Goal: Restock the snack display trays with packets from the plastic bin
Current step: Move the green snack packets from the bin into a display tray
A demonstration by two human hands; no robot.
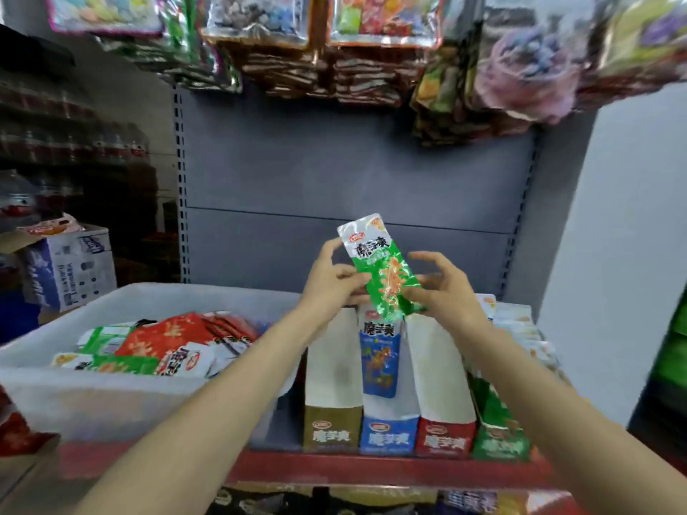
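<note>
- One green packet (383, 265) held up over the trays, tilted, top end leaning left; the left hand (331, 280) grips its left edge with curled fingers, the right hand (442, 288) pinches its lower right end, other fingers spread.
- Four display trays in a row on the red shelf (371, 470): brown tray (332, 429), blue tray (388, 434), red tray (444, 436), green tray (500, 440).
- One blue packet (379, 362) stands in the blue tray.
- One white plastic bin (111, 399) left of the trays, holding mixed red, green and white packets; count unclear.
- Hanging snack bags (334, 42) overhead, blurred.
- Cardboard box (68, 269) far left.
- Forearms hide part of the bin and the green tray.
</note>
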